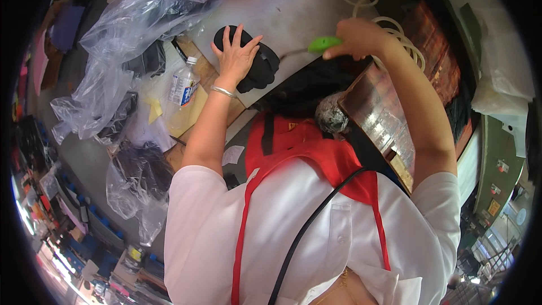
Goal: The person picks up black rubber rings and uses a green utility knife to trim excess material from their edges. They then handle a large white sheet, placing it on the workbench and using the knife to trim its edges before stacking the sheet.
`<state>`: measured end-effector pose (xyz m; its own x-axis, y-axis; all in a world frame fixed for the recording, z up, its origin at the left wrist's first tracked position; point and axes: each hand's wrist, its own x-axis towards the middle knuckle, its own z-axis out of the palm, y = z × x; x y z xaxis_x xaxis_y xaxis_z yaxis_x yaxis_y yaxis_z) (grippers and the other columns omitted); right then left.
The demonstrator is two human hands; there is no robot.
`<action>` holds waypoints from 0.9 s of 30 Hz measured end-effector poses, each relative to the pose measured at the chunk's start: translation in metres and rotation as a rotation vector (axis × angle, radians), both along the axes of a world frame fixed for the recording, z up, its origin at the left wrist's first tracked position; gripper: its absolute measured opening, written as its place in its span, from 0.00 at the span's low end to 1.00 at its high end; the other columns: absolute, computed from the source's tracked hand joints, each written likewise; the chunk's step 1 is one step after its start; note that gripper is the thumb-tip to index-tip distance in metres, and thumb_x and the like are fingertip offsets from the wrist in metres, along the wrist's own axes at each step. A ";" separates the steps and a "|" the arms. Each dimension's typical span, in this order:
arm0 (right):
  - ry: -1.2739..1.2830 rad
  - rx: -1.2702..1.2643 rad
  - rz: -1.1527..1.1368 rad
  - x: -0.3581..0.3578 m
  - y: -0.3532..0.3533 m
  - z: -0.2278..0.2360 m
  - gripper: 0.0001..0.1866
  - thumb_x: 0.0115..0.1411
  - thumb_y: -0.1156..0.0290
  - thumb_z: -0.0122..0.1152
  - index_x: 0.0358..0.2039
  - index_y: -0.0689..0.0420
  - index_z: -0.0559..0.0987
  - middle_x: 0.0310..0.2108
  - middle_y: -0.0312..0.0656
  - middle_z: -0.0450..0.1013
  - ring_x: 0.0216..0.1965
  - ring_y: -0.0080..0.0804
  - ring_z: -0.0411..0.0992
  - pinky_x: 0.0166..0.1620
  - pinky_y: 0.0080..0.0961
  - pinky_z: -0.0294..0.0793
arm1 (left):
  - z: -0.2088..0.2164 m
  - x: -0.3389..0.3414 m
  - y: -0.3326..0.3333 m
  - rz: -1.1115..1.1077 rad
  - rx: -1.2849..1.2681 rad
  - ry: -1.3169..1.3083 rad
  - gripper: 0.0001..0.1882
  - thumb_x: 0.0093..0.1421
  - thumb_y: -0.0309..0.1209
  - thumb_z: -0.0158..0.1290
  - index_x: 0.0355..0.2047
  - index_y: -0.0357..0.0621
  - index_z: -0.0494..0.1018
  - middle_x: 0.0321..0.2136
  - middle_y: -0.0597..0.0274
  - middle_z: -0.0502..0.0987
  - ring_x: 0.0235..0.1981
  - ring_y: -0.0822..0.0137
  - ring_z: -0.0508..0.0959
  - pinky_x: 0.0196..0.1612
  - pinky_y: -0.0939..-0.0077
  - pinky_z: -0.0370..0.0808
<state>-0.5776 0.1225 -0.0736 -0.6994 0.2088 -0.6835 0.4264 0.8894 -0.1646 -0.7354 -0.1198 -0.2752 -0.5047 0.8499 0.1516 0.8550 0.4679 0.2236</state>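
Observation:
Black flat pieces with rounded edges (263,69) lie in a small pile on the pale work surface (288,14). My left hand (235,56) rests on top of them, fingers spread wide, hiding part of the pile. To the right, my right hand (361,38) is closed round a green-handled tool (324,44). A thin, blurred shaft runs left from its handle, and the end is close to the right edge of the black pieces. I cannot make out the kind of tool or whether it touches them.
A clear plastic bottle (184,86) stands left of my left forearm, among papers. Crumpled clear plastic bags (113,62) spread over the left side. Pale coiled tubing (403,45) lies behind my right forearm, near a worn board (381,107). A red apron (299,141) covers my lap.

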 end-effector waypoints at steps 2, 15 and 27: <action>-0.082 -0.001 0.081 0.003 -0.003 0.002 0.32 0.50 0.38 0.63 0.25 0.61 0.80 0.15 0.42 0.74 0.21 0.38 0.77 0.30 0.34 0.77 | 0.001 -0.001 0.001 0.001 -0.026 -0.002 0.16 0.64 0.45 0.48 0.53 0.80 0.72 0.64 0.62 0.59 0.67 0.49 0.52 0.58 0.25 0.43; 0.204 0.094 0.242 0.043 -0.030 0.026 0.24 0.46 0.51 0.69 0.33 0.60 0.79 0.34 0.46 0.75 0.39 0.47 0.76 0.40 0.39 0.77 | -0.004 -0.017 -0.001 -0.008 -0.054 -0.179 0.18 0.61 0.44 0.52 0.53 0.75 0.73 0.64 0.62 0.58 0.67 0.49 0.50 0.59 0.23 0.42; 1.659 0.616 -0.752 0.198 -0.056 0.049 0.23 0.36 0.58 0.77 0.31 0.55 0.77 0.36 0.46 0.70 0.41 0.48 0.66 0.46 0.42 0.66 | 0.174 0.116 0.081 -0.517 0.534 -0.500 0.34 0.58 0.24 0.54 0.63 0.37 0.57 0.60 0.45 0.64 0.60 0.51 0.66 0.63 0.61 0.60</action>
<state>-0.3797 0.0664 -0.0242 -0.1396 0.6496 0.7474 0.4633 0.7099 -0.5304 -0.6197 -0.0384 -0.1013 -0.1911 0.8687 0.4571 0.6742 -0.2223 0.7043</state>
